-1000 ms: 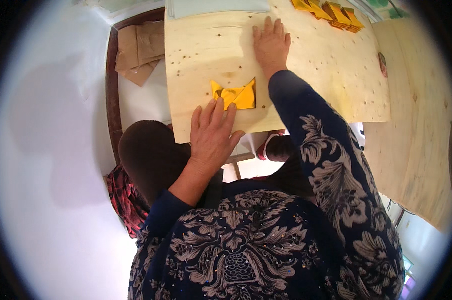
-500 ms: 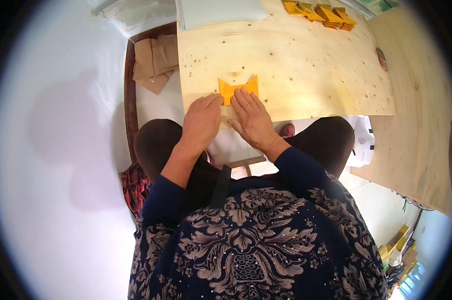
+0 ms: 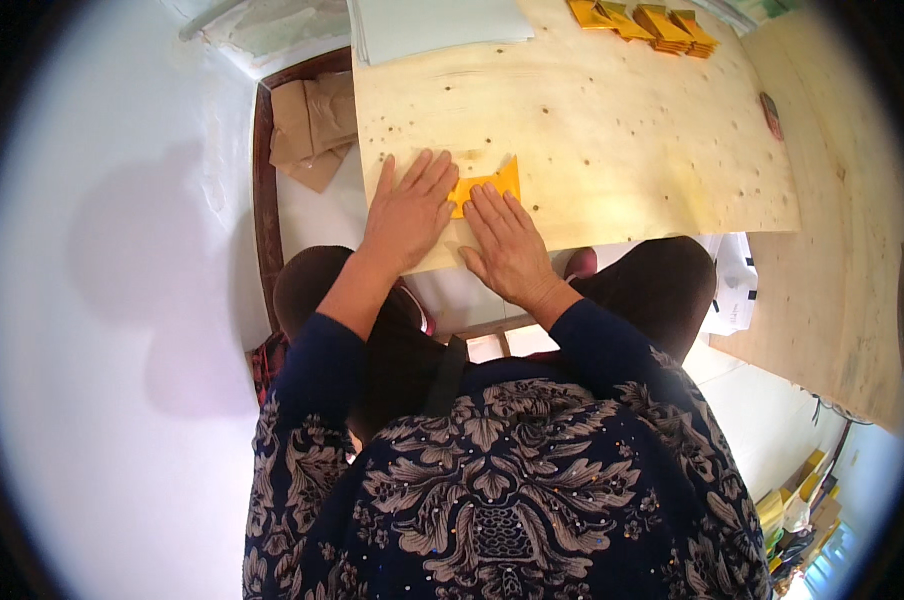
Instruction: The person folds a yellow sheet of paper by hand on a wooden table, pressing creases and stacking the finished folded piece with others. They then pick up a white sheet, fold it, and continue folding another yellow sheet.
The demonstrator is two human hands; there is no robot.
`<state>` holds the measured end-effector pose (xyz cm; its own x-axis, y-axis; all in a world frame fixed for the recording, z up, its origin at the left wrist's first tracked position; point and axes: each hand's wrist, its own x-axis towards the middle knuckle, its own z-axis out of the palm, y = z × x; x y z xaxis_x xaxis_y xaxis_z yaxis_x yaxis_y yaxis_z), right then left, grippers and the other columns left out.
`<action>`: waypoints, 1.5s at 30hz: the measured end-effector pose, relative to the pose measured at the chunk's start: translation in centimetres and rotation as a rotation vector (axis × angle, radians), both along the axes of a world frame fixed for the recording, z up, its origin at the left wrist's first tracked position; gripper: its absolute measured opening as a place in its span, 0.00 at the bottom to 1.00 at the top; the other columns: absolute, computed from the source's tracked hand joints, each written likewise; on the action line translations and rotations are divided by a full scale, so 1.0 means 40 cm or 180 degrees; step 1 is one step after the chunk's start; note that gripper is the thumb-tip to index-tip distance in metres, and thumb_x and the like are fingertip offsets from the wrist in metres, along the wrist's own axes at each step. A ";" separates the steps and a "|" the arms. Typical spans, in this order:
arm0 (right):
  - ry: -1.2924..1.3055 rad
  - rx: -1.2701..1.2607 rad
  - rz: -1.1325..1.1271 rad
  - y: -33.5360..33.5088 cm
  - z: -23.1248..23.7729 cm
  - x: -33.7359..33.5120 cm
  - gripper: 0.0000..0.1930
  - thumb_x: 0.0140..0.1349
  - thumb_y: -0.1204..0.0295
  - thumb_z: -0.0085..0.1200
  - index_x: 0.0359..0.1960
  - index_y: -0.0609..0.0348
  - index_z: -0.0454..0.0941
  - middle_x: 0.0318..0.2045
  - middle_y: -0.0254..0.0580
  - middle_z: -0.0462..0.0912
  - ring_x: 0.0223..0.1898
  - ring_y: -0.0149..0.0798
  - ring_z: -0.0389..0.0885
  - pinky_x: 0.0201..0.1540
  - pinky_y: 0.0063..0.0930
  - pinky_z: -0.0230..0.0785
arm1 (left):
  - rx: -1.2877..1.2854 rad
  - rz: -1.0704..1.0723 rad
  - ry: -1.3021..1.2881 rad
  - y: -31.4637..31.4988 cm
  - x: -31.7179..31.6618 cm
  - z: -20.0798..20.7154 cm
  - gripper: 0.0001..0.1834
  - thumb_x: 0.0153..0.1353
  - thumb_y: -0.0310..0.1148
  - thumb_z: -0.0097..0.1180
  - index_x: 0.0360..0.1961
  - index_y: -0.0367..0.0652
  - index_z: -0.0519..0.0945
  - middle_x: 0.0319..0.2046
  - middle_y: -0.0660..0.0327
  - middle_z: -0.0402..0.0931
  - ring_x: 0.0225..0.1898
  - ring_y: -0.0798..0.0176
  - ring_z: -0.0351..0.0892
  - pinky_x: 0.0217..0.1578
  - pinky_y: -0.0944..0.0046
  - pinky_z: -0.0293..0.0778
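A small folded piece of yellow paper [image 3: 505, 180] lies near the front edge of the wooden table [image 3: 612, 150], its right corner pointing up and away from me. My right hand [image 3: 508, 238] rests with its fingers stretched over the lower part of the paper. My left hand [image 3: 410, 208] lies flat on the table at the paper's left side, fingers spread, covering the left corner. Neither hand grips anything.
Several stacks of folded yellow paper pieces [image 3: 662, 30] lie at the table's far right. Pale sheets [image 3: 442, 25] sit at the far left. A small reddish object [image 3: 770, 116] is by the right edge. Brown paper [image 3: 312, 125] lies left of the table, beside a white wall [image 3: 102, 330].
My left hand has moved forward, its fingers spreading and now covering the paper's left corner. My right hand has slid slightly down and stays on the paper.
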<state>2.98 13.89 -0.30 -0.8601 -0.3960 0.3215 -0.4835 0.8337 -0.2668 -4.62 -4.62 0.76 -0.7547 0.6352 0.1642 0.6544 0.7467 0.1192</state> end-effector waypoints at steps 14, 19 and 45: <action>-0.0586 -0.0963 -0.0010 0.026 -0.015 -0.017 0.26 0.63 0.62 0.52 0.60 0.66 0.70 0.65 0.56 0.67 0.68 0.53 0.63 0.71 0.46 0.50 | 0.1596 0.0113 -0.1244 0.100 0.143 0.026 0.37 0.64 0.42 0.54 0.69 0.35 0.58 0.68 0.43 0.58 0.68 0.42 0.59 0.68 0.52 0.56; -0.0298 -0.0199 -0.0556 0.089 -0.006 -0.039 0.25 0.66 0.65 0.50 0.62 0.65 0.68 0.66 0.52 0.67 0.70 0.51 0.60 0.71 0.44 0.49 | 0.0873 0.0116 -0.0883 0.102 0.134 0.010 0.37 0.64 0.44 0.54 0.69 0.36 0.59 0.69 0.46 0.57 0.71 0.45 0.55 0.70 0.52 0.51; -0.0644 -0.2957 -0.1360 0.194 0.166 0.310 0.25 0.62 0.68 0.63 0.59 0.64 0.73 0.54 0.45 0.80 0.55 0.37 0.78 0.60 0.31 0.67 | 0.1564 0.0314 -0.0571 0.088 0.228 0.148 0.07 0.57 0.31 0.59 0.35 0.40 0.83 0.27 0.60 0.77 0.31 0.61 0.76 0.36 0.63 0.71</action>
